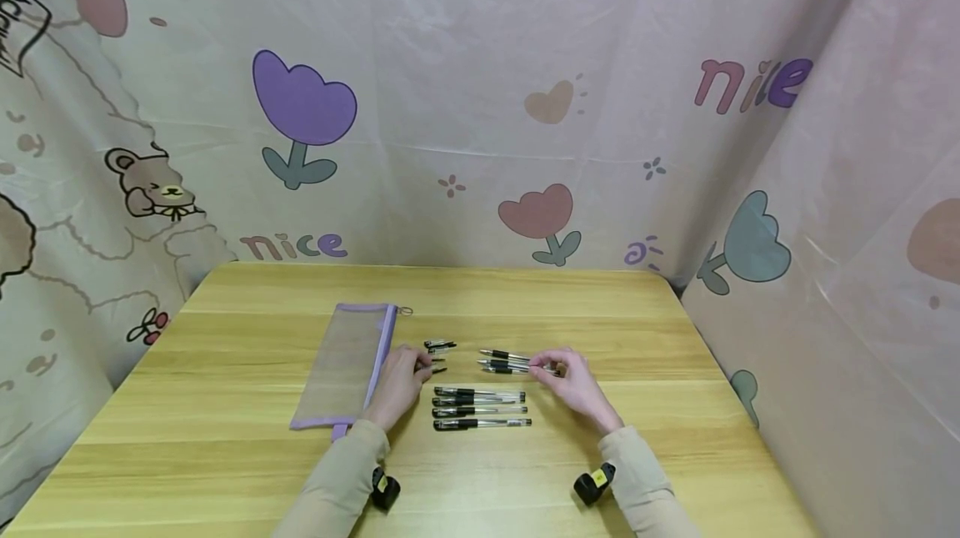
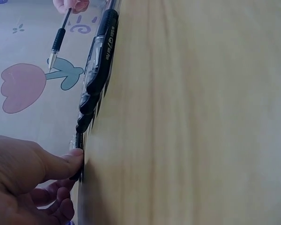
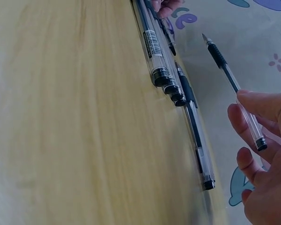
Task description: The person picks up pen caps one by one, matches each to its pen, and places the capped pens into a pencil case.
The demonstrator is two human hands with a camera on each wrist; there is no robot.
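Observation:
My right hand (image 1: 572, 379) pinches an uncapped gel pen (image 3: 232, 77) near its rear end, raised off the table with its tip pointing left. Beneath it lie other uncapped pens (image 1: 501, 354), tips also left. My left hand (image 1: 401, 384) pinches a black pen cap (image 2: 78, 161) between thumb and fingers, low at the table surface. Several loose caps (image 1: 439, 344) lie just beyond the left fingers. In front of both hands, several capped black pens (image 1: 482, 424) form a row, caps to the left; their barrels are clear.
A mesh zip pouch (image 1: 343, 367) with purple edging lies flat left of the left hand. The wooden table (image 1: 225, 471) meets patterned cloth (image 1: 450, 104) at the back and sides. A small black camera is strapped to each wrist.

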